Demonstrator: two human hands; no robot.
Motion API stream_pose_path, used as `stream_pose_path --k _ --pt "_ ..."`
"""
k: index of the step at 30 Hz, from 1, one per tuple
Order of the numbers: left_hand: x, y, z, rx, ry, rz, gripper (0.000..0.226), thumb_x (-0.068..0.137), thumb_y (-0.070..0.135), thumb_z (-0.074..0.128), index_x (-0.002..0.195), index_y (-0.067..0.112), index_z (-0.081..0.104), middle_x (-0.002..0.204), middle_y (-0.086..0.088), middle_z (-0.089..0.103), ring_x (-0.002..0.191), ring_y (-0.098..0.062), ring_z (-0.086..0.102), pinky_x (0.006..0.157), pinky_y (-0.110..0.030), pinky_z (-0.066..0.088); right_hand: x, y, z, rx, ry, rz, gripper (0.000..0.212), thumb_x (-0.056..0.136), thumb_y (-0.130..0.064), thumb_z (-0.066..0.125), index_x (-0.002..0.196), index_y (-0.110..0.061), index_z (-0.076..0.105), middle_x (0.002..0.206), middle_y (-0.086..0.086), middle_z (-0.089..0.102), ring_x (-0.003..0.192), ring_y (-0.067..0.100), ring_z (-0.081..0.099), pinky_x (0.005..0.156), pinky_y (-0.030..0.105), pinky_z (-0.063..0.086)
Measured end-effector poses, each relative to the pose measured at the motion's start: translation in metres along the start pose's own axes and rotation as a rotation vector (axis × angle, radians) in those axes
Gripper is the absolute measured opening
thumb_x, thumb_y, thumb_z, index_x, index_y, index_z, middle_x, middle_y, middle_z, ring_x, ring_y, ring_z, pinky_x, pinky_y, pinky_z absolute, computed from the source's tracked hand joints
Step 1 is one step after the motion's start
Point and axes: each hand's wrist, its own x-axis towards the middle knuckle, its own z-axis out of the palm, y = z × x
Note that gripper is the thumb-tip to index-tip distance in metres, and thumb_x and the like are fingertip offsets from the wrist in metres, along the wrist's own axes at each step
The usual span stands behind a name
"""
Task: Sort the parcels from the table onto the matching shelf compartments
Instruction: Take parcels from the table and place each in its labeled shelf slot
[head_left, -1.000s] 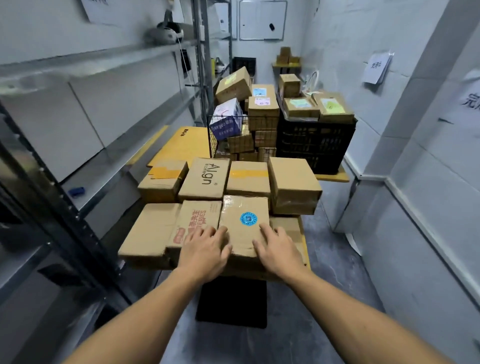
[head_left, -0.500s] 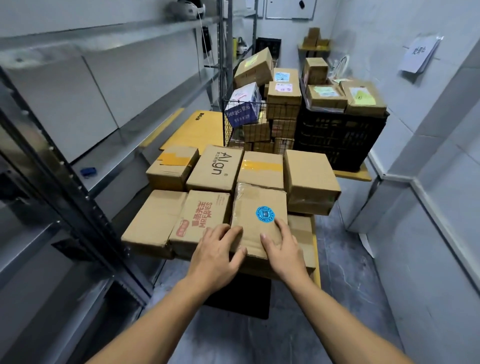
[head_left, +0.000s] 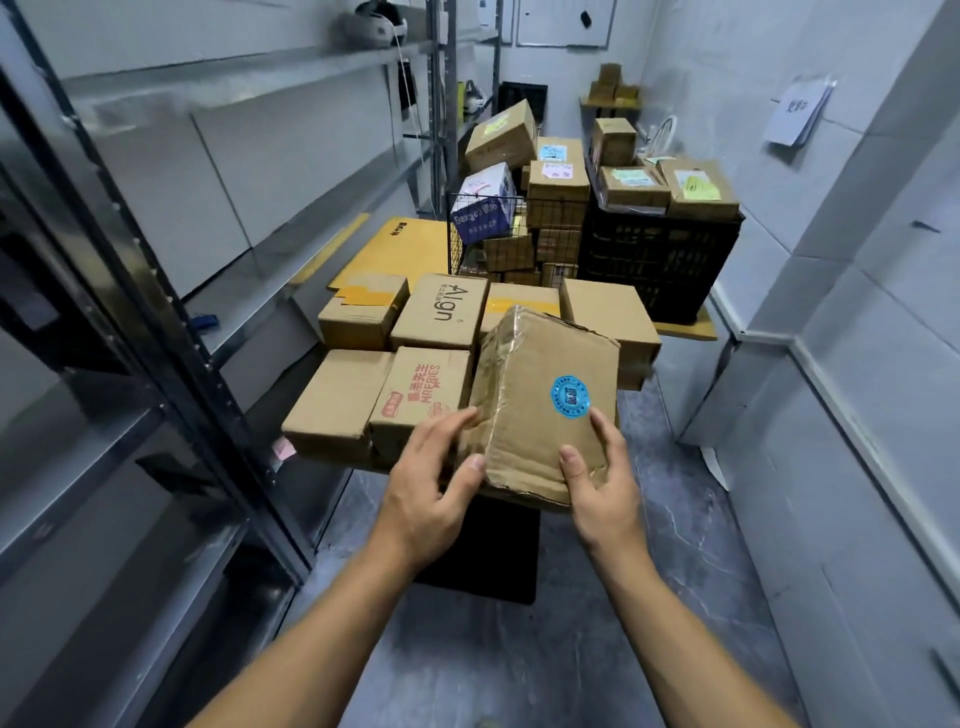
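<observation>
Both hands, left (head_left: 434, 480) and right (head_left: 597, 475), are clasped around the tilted, tape-wrapped brown cardboard parcel (head_left: 540, 400); slippage is risked by glossy tape.

We see a brown parcel (head_left: 540, 400) with a round blue sticker (head_left: 570, 396) and glossy clear tape. Beside it a tan box (head_left: 423, 395) carries red print, and another (head_left: 441, 312) has black lettering. One box (head_left: 363, 312) shows yellow tape. The tabletop (head_left: 400, 244) is yellow. Further back stand a black crate (head_left: 654, 260), a black wire basket (head_left: 457, 234), and a white-and-purple box (head_left: 480, 208). The shelves (head_left: 208, 171) are grey metal, the walls (head_left: 857, 338) pale grey, the floor (head_left: 571, 649) mottled dark grey.
</observation>
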Motion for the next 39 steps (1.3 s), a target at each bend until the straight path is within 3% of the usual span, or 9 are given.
stream_pose_path --k 4,12,16,19,22,25,30,35,39 --pt "-0.029 0.001 -0.022 0.005 0.110 -0.098 0.056 0.086 0.049 0.047 0.138 0.028 0.048 0.135 0.008 0.048 0.124 0.012 0.040 0.096 0.000 0.027 -0.028 -0.010 -0.001 0.124 -0.100 -0.058 0.054 0.088 -0.041 0.059 0.140 -0.036 0.045 0.134 -0.030 0.045 0.117 -0.025 0.043 0.094 0.003 0.037" --pt "-0.083 0.006 -0.055 -0.232 0.249 -0.278 0.060 0.085 0.051 0.048 0.141 0.031 0.042 0.138 0.032 0.046 0.132 0.006 0.040 0.111 -0.027 0.033 -0.050 -0.030 0.042 0.387 -0.452 -0.098 0.048 0.089 -0.030 0.058 0.135 -0.039 0.045 0.140 -0.015 0.046 0.124 -0.007 0.051 0.094 0.016 0.049" --pt "-0.103 0.015 -0.072 -0.204 0.424 -0.322 0.056 0.084 0.047 0.054 0.139 0.035 0.046 0.142 0.013 0.050 0.132 -0.008 0.045 0.111 -0.042 0.037 -0.054 -0.039 0.065 0.283 -0.604 -0.161 0.043 0.095 -0.043 0.056 0.135 -0.050 0.041 0.136 -0.019 0.046 0.124 -0.007 0.049 0.100 0.019 0.048" --pt "-0.119 0.024 -0.080 -0.099 0.531 -0.343 0.054 0.081 0.048 0.058 0.134 0.047 0.046 0.139 0.014 0.052 0.127 -0.006 0.050 0.106 -0.035 0.042 -0.052 -0.042 0.077 0.131 -0.671 -0.243 0.039 0.096 -0.045 0.055 0.129 -0.060 0.039 0.138 -0.006 0.045 0.128 0.003 0.046 0.104 0.015 0.042" --pt "-0.133 0.032 -0.082 0.069 0.596 -0.379 0.051 0.079 0.053 0.058 0.127 0.060 0.043 0.134 0.022 0.050 0.121 0.005 0.049 0.095 -0.012 0.041 -0.055 -0.051 0.085 0.127 -0.782 -0.231 0.041 0.090 -0.058 0.053 0.130 -0.058 0.042 0.128 -0.009 0.046 0.122 0.006 0.050 0.106 0.038 0.048" --pt "-0.146 0.039 -0.077 0.218 0.669 -0.426 0.052 0.078 0.056 0.058 0.127 0.058 0.041 0.129 0.027 0.045 0.117 0.014 0.045 0.089 0.001 0.033 -0.065 -0.063 0.094 0.281 -0.981 -0.190 0.054 0.089 -0.063 0.057 0.139 -0.049 0.044 0.131 -0.008 0.054 0.121 0.006 0.057 0.103 0.043 0.050" --pt "-0.170 0.055 -0.074 0.309 0.765 -0.476 0.058 0.081 0.053 0.056 0.137 0.049 0.039 0.133 0.024 0.046 0.119 0.011 0.046 0.091 -0.002 0.035 -0.083 -0.069 0.104 0.413 -1.196 -0.133 0.065 0.080 -0.054 0.068 0.137 -0.056 0.036 0.131 -0.010 0.061 0.122 0.007 0.059 0.103 0.046 0.051" --pt "-0.199 0.066 -0.071 0.135 0.909 -0.498 0.049 0.083 0.048 0.059 0.130 0.035 0.055 0.127 0.008 0.062 0.118 -0.008 0.058 0.097 -0.028 0.049 -0.088 -0.063 0.117 0.535 -1.236 0.007 0.050 0.085 -0.033 0.070 0.127 -0.052 0.050 0.125 -0.006 0.067 0.118 0.018 0.064 0.101 0.051 0.051" --pt "-0.223 0.071 -0.071 0.155 1.099 -0.600 0.040 0.080 0.040 0.065 0.118 0.045 0.054 0.124 0.004 0.057 0.112 0.000 0.057 0.089 -0.012 0.047 -0.099 -0.065 0.121 0.628 -1.401 0.283 0.050 0.088 -0.025 0.071 0.131 -0.039 0.052 0.129 0.006 0.065 0.116 0.027 0.065 0.091 0.056 0.055"
